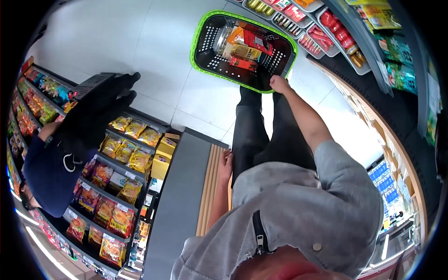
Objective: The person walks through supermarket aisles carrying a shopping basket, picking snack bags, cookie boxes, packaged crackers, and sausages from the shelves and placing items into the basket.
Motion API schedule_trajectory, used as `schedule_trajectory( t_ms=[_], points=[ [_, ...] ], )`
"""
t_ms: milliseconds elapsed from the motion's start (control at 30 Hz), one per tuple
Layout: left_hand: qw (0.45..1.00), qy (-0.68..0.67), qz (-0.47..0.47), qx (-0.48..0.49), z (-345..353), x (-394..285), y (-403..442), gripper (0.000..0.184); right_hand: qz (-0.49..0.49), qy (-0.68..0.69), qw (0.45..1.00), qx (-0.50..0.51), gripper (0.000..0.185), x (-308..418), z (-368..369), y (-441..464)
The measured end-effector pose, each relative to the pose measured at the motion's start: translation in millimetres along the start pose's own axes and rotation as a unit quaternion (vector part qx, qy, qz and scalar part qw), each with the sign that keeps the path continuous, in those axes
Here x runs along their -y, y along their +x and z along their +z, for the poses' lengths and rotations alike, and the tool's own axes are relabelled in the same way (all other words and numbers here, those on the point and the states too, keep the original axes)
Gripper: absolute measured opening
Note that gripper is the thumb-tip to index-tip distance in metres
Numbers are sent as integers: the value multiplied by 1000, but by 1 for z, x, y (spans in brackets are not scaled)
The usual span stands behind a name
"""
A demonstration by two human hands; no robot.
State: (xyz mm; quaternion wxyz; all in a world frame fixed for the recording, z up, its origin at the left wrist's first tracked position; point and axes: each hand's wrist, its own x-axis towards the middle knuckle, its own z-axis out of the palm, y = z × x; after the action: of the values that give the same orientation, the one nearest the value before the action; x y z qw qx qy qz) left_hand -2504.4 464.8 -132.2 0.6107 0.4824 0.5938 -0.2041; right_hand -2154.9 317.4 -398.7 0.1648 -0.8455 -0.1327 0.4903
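My right hand point(279, 84) is closed on the near rim area of a black shopping basket point(205, 70) with a bright green edge. The basket is in front of my legs. Inside lie a clear container point(221, 41), an orange and red packet point(252, 39), a yellowish packet point(245, 51) and a red packet point(242, 63). By my left thigh hangs my left hand point(226, 161), with loosely bent fingers and nothing visible in it. It is nearest to a panel with wooden slats point(210, 186).
Shelves of noodle packets point(121, 219) stand at left, where a person in dark clothes point(56, 163) bends forward with a dark basket point(91, 86). Shelves with trays of red and gold packaged goods point(338, 32) line the upper right. Pale floor tiles point(158, 46) stretch ahead.
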Motion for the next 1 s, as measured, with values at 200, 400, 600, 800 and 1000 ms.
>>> schedule_trajectory(
  t_ms=[200,400,600,800,1000],
  points=[
    [959,258,114,26,52,-13,53,54,-14,-15,1000,-7,16,-20,43,57],
    [952,294,63,54,69,-12,84,63,-24,-32,998,48,20,-43,90,164],
    [953,295,33,64,75,-7,101,67,-34,-13,998,55,33,-68,155,249],
    [958,280,-9,55,80,-14,116,65,250,239,938,-24,55,-139,204,303],
    [960,276,-6,41,81,-11,132,58,231,276,933,-19,50,-191,241,359]
  ],
)
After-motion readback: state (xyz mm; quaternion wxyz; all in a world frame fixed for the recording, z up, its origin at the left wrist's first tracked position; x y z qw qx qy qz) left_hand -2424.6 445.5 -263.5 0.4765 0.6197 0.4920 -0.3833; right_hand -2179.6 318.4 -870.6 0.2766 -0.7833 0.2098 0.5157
